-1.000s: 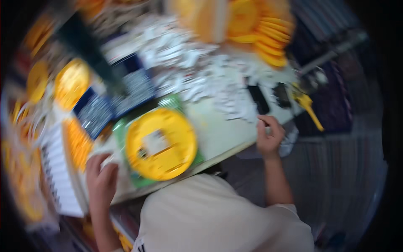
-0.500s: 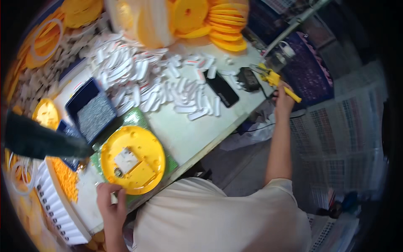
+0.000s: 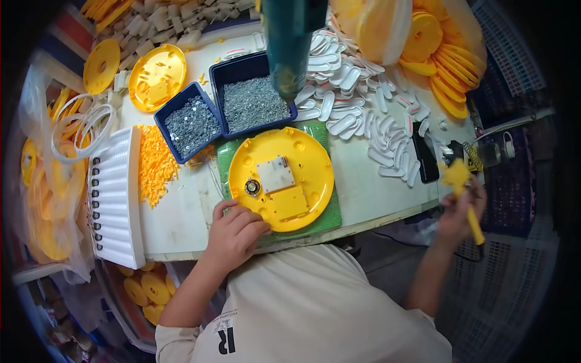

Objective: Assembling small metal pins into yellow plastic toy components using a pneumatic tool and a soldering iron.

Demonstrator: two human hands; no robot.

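Observation:
A round yellow plastic casing [image 3: 245, 158] lies open side up in front of me, on a green mat [image 3: 330, 206]. Inside it are a white block [image 3: 275, 174], a yellow rectangular cover [image 3: 289, 202] and a small round dark part [image 3: 252, 186]. My left hand [image 3: 233, 235] grips the casing's lower left rim with bent fingers. Off the table's right edge, my right hand [image 3: 463, 212] is closed round a soldering iron [image 3: 474, 225] with a yellow handle and a dark cord. Motion blurs its front end.
Blue bins of small metal parts [image 3: 192, 124] and screws [image 3: 254, 103] stand behind the casing. A dark green tool [image 3: 293, 48] hangs above them. White oval pieces [image 3: 345, 118] and a black phone [image 3: 425, 157] lie rightward; orange bits [image 3: 158, 163] and a white foam tray [image 3: 118, 196] are left.
My view has swung round, and the casing sits more centrally. My left hand has come onto the casing's rim. My right hand still holds the soldering iron, now beside the table's edge.

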